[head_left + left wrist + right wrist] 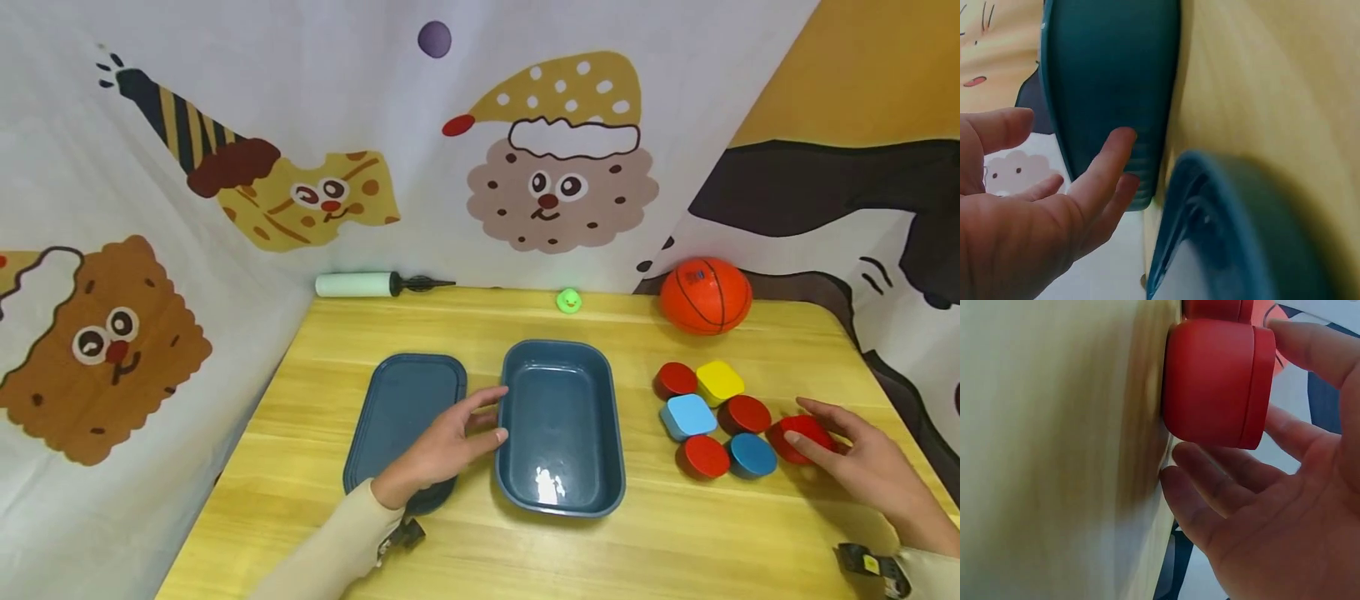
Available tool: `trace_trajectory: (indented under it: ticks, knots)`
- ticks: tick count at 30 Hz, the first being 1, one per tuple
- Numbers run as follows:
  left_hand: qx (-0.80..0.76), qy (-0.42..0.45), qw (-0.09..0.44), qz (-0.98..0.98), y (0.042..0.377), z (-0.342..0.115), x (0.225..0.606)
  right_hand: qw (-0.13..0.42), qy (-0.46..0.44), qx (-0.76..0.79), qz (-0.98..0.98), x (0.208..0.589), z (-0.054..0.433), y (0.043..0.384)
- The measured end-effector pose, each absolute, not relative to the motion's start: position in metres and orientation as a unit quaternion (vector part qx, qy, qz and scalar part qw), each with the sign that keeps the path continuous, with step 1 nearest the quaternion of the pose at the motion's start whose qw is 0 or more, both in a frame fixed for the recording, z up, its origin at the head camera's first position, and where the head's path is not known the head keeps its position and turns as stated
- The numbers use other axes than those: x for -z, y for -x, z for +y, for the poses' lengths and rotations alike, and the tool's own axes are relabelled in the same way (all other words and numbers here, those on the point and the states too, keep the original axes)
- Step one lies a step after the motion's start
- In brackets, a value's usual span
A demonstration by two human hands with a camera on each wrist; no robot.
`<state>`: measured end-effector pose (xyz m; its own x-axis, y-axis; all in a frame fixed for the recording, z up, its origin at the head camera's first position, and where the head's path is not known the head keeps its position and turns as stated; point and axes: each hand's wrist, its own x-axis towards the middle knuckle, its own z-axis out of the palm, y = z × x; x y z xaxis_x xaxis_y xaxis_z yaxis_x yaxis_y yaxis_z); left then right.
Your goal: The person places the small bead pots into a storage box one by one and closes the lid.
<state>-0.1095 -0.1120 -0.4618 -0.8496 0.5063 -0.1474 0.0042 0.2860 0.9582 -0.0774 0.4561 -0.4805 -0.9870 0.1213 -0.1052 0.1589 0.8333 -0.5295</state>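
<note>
In the head view my left hand (453,442) is at the left rim of a deep blue rectangular bin (558,417), its fingers spread and fingertips right at the edge. The flat blue lid (405,400) lies partly beneath that hand. The left wrist view shows the fingers (1100,165) extended beside the bin's side wall. At the right, my right hand (862,454) reaches around a small red lidded box (1216,384) standing on the table. Its thumb is at the lid's edge, and the other fingers are loosely bent along the opposite side.
Several small boxes cluster left of the right hand, including a yellow one (720,382), a light-blue one (688,417) and a blue round one (753,456). Behind are a red ball (706,297), a green toy duck (568,301) and a pale-green hand pump (358,284), near a printed cloth (420,100).
</note>
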Motion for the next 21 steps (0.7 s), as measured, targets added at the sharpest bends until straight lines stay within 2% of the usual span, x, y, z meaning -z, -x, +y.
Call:
trace_trajectory:
  ticks: [13, 16, 21]
  knots:
    - [-0.635, -0.15, 0.274, 0.707, 0.111, -0.106, 0.471, 0.087, -0.101, 0.269, 0.954, 0.478, 0.458, 0.07]
    - [-0.639, -0.149, 0.277, 0.702, 0.111, -0.107, 0.469, 0.085, -0.11, 0.275, 0.951, 0.477, 0.457, 0.069]
    - [-0.641, -0.148, 0.278, 0.7, 0.111, -0.108, 0.469, 0.048, -0.112, 0.271, 0.955, 0.471, 0.456, 0.069]
